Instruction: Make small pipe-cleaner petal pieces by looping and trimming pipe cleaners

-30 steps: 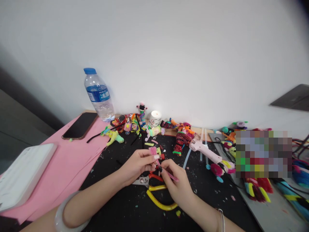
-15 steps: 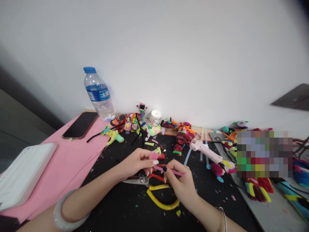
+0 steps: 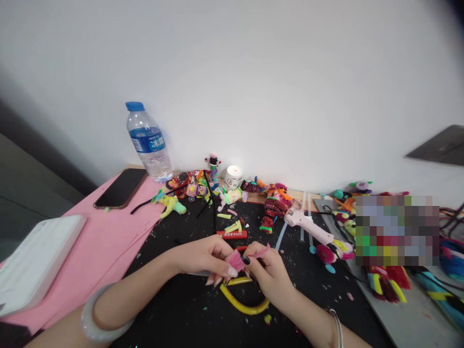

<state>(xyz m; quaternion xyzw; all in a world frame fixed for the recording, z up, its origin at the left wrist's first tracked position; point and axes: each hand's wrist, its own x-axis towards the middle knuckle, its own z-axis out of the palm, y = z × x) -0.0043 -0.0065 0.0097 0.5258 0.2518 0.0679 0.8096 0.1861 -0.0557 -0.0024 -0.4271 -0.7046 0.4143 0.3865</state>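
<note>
A coiled bundle of pink pipe cleaner [image 3: 236, 261] is pinched between the fingers of my left hand [image 3: 213, 258]. My right hand [image 3: 268, 270] grips the pipe cleaner's loose end [image 3: 264, 252], which sticks out past the fingers toward the upper right. Both hands are close together above the black mat. Beneath them lie scissors with yellow handles [image 3: 246, 308]; their blades and red parts are mostly covered by my hands. Just beyond the fingers rests a red tube-shaped object [image 3: 234, 235] with white lettering, beside short yellow-green pieces [image 3: 235, 227].
Pipe-cleaner figures [image 3: 277, 205] line the wall, with a white cup-like container [image 3: 234, 177] among them. A pink glue gun [image 3: 311, 227] lies at right. On the left are a water bottle [image 3: 148, 142], a phone [image 3: 121, 188] and a white box-like object [image 3: 41, 261] on pink sheets [image 3: 97, 246].
My left hand has come down slightly and turned the pink bundle. The loose end now points up to the right instead of down. More of the red tube shows.
</note>
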